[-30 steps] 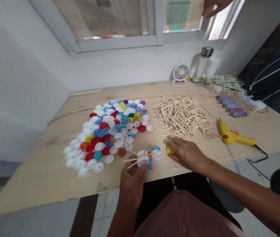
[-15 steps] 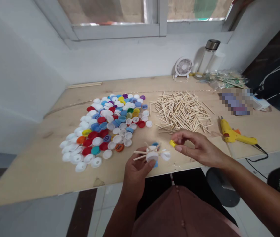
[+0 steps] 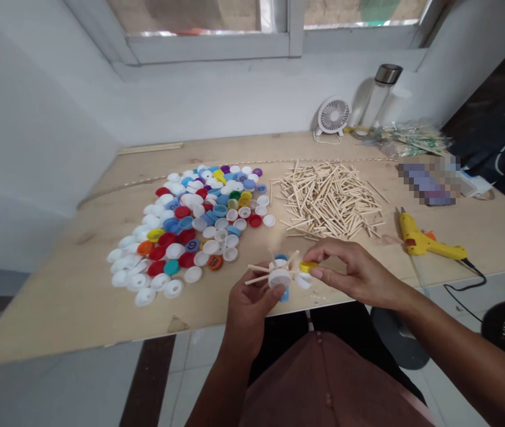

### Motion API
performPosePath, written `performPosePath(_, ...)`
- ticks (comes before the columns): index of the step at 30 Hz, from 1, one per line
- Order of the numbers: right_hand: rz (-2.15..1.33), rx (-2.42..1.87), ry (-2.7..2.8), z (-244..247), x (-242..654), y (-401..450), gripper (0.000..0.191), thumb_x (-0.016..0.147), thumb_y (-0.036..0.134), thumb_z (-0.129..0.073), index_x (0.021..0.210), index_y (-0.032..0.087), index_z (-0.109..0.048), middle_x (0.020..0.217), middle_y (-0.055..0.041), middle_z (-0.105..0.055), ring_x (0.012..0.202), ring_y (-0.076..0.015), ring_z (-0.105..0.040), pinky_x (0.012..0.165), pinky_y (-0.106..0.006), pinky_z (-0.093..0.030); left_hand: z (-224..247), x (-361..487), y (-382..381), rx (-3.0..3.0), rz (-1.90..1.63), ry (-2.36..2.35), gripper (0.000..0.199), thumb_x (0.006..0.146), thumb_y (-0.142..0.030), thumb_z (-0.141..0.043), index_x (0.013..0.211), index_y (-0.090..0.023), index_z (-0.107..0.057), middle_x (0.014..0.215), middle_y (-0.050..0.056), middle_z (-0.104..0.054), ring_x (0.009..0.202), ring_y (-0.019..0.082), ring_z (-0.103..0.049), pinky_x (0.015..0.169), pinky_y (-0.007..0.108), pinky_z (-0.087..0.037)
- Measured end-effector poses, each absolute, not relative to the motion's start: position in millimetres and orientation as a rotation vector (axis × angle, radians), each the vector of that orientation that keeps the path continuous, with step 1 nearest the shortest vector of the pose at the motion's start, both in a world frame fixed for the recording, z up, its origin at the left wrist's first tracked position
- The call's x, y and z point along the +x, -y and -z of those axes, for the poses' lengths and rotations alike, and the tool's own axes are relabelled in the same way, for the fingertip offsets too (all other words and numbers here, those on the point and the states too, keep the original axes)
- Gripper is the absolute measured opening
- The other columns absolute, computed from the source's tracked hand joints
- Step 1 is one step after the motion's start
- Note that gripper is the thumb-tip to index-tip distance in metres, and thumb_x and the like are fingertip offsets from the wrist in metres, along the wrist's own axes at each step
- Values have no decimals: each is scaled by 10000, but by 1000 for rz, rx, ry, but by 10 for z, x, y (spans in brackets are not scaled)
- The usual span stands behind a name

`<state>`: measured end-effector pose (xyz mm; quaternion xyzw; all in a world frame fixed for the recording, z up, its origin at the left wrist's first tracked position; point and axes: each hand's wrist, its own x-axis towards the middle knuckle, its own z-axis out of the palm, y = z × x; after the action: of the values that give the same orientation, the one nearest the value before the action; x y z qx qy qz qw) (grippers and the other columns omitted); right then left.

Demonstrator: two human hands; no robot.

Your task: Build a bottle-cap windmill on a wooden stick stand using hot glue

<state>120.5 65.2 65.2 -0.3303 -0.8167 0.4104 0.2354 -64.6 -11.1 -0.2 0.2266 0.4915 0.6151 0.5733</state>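
My left hand (image 3: pixel 252 302) is closed on a piece made of bottle caps and wooden sticks (image 3: pixel 280 279). White caps form its middle, short sticks poke out to the sides, and blue caps show behind and below. A white cap (image 3: pixel 303 280) sits at its right side. Between the thumb and fingers of my right hand (image 3: pixel 350 270) is a yellow bottle cap (image 3: pixel 308 267), held at the piece's right end, close to the stick ends and just above that white cap. Whether the yellow cap touches a stick I cannot tell.
Loose bottle caps (image 3: pixel 185 228) in many colours spread over the wooden table (image 3: pixel 66 273) at left. A heap of short sticks (image 3: pixel 330 198) lies behind my hands. At right are a yellow glue gun (image 3: pixel 428 240) with a cord, a small fan (image 3: pixel 333 116) and a glass bottle (image 3: pixel 374 101).
My right hand has brought the yellow cap left and slightly down, up to the stick piece. The piece in my left hand has shifted slightly right.
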Motion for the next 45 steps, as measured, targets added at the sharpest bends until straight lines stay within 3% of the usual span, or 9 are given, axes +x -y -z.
performPosePath(8, -966, -903, 2282, -602, 1225, -544, 150, 919, 313, -539, 961, 200, -628, 945, -52, -667, 890, -162, -615, 797, -298, -476, -37, -595, 110, 532, -1416, -1056, 251, 621, -258, -809, 798, -167, -656, 771, 16, -711, 795, 165, -651, 749, 250, -474)
performPosePath(20, -677, -770, 2402, -603, 1265, -517, 166, 900, 192, -525, 1051, 201, -594, 1051, -78, -646, 1003, -191, -580, 853, -345, -469, -8, -528, 69, 366, -1384, -926, 291, 604, -238, -820, 858, -153, -704, 796, 39, -708, 814, 171, -645, 843, 287, -466)
performPosePath(29, -535, -689, 2507, -596, 1292, -570, 144, 931, 248, -521, 1039, 187, -595, 977, -71, -656, 927, -191, -590, 801, -349, -466, -107, -486, 68, 326, -1339, -903, 272, 591, -265, -829, 813, -153, -717, 771, 32, -704, 798, 169, -641, 826, 281, -459)
performPosePath(34, -378, -662, 2571, -595, 1321, -587, 147, 939, 265, -510, 972, 158, -606, 944, -89, -654, 912, -210, -585, 790, -364, -460, -119, -469, 72, 346, -1297, -853, 266, 637, -281, -804, 855, -150, -727, 774, 46, -710, 742, 164, -635, 737, 272, -477)
performPosePath(45, -309, -610, 2560, -605, 1307, -602, 115, 919, 224, -529, 909, 132, -597, 886, -92, -649, 862, -203, -580, 754, -354, -456, -159, -457, 66, 320, -1278, -861, 247, 605, -320, -821, 759, -151, -729, 739, 38, -701, 790, 174, -634, 801, 290, -472)
